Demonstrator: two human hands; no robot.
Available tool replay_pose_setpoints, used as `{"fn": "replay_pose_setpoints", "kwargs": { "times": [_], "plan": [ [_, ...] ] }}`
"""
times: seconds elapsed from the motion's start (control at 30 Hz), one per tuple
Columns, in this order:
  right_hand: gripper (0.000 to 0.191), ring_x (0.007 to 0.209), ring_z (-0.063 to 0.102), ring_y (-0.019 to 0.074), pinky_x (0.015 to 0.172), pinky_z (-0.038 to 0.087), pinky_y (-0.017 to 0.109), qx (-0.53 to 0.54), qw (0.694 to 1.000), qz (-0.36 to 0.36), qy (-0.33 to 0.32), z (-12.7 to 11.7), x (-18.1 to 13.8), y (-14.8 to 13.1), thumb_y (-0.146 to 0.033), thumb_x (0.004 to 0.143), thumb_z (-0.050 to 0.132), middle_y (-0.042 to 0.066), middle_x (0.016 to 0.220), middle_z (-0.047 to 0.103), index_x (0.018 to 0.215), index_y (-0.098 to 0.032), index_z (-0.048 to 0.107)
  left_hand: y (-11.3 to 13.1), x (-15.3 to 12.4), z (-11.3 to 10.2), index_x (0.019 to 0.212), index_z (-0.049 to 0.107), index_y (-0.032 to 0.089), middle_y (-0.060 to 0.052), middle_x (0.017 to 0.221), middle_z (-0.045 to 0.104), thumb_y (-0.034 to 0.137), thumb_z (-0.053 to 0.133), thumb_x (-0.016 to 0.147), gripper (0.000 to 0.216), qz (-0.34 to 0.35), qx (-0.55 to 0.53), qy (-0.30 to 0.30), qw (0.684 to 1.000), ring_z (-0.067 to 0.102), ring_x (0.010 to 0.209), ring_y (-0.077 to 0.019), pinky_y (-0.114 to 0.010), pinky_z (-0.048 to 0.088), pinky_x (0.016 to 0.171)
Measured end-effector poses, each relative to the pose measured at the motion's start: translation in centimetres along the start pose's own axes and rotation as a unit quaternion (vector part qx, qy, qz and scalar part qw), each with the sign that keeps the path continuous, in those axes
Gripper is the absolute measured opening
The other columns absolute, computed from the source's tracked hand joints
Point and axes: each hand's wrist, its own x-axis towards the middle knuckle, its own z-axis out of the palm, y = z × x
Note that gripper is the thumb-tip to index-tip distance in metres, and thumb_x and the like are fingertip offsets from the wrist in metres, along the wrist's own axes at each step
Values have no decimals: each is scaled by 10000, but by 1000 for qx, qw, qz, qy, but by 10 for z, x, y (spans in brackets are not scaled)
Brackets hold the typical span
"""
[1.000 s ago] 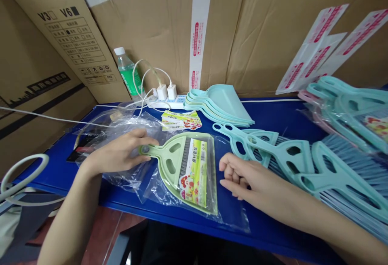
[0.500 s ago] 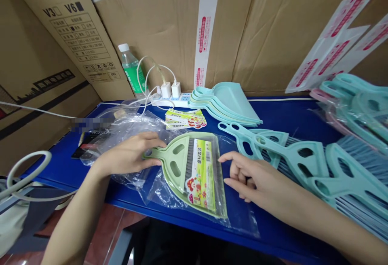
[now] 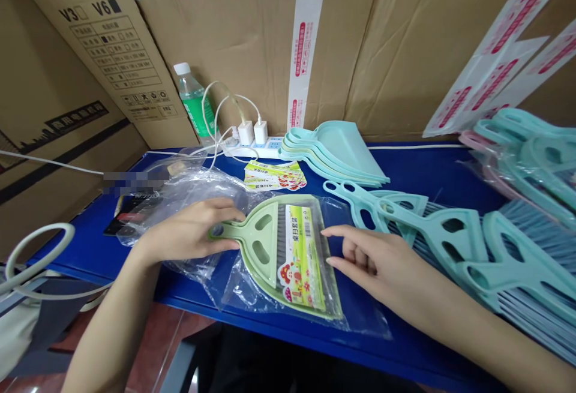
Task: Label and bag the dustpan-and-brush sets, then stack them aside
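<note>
A light green dustpan [image 3: 265, 282] with a matching brush [image 3: 261, 234] on top lies partly inside a clear plastic bag [image 3: 355, 312]. A printed card [image 3: 302, 255] with a red mushroom figure rests over the bristles. My left hand [image 3: 198, 231] grips the handle end of the set between thumb and fingers. At the wide end, my right hand [image 3: 360, 255] has its index finger and thumb apart, their tips at the dustpan's front edge. Its other fingers are curled. Whether those tips touch the bag or the pan, I cannot tell.
Loose clear bags [image 3: 193, 195] lie at left, and several cards [image 3: 274, 175] behind. Nested dustpans [image 3: 346, 147] stand near a power strip [image 3: 270, 150] and bottle [image 3: 193, 102]. Turquoise brushes [image 3: 432, 225] spread right, beside bagged sets [image 3: 535, 147]. Cardboard boxes [image 3: 252, 39] wall the back.
The dustpan set has turned slightly, its front edge shifting a little right and away from me. My right hand has moved slightly left against that edge. The left hand keeps its grip.
</note>
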Motion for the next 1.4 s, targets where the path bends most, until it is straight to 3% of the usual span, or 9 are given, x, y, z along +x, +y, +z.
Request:
{"fn": "replay_pose_setpoints", "kwargs": {
  "times": [0.37,0.57,0.7,0.87,1.1,1.17,1.27,1.33,1.4],
  "plan": [
    [428,589,570,178,533,463,292,-117,991,-59,9,0,0,6,-370,918,419,39,706,599,1247,-230,652,-3,0,1,1132,632,194,-77,1041,654,426,557,916,326,-9,7,4,1000,640,931,-216,-338,517,831],
    [482,747,648,230,660,512,363,-124,991,-56,-12,0,0,3,-387,960,342,69,874,670,1398,-271,509,-4,-1,2,1137,629,192,-84,1074,651,430,556,921,329,4,15,9,1000,641,959,-222,-345,517,848],
    [465,681,652,235,605,496,361,-182,980,-72,-30,2,1,2,-403,973,335,56,835,658,1386,-300,522,-4,-1,2,1133,632,187,-83,1061,652,420,557,921,324,0,17,5,1000,644,941,-219,-341,517,832],
    [414,563,612,204,501,428,308,-225,969,-107,2,8,2,3,-380,969,377,36,774,635,1324,-328,583,-4,-1,2,1130,634,194,-81,1053,652,416,570,916,315,1,9,7,1000,645,936,-219,-344,517,829],
    [409,661,657,216,582,495,330,-178,980,-88,-17,1,0,1,-350,969,377,46,828,671,1322,-294,575,-6,-2,2,1153,625,181,-93,1075,638,429,546,933,341,11,13,8,1000,639,946,-222,-345,520,826],
    [370,730,674,212,638,524,337,-140,985,-100,4,-1,-1,2,-307,970,362,57,887,692,1222,-259,629,-7,-2,3,1175,617,182,-95,1079,631,418,538,940,342,15,15,12,1000,633,954,-224,-355,518,831],
    [321,710,669,184,627,531,313,-148,974,-147,94,-1,0,4,-224,968,340,63,887,681,988,-209,661,-8,0,4,1199,601,181,-86,1045,627,360,506,963,310,34,19,20,999,621,943,-215,-358,513,832],
    [312,711,660,185,606,530,309,-204,947,-194,156,-1,2,6,-167,961,336,66,863,664,984,-192,646,-9,3,6,1214,585,176,-86,1042,622,310,472,979,293,50,23,27,998,611,949,-212,-360,508,842],
    [333,827,657,211,685,545,333,-270,912,-246,187,0,5,9,-90,931,348,83,923,674,1075,-177,635,-10,6,7,1224,570,169,-96,1077,615,267,440,987,287,61,27,32,997,602,982,-214,-366,505,866]
  ]
}}
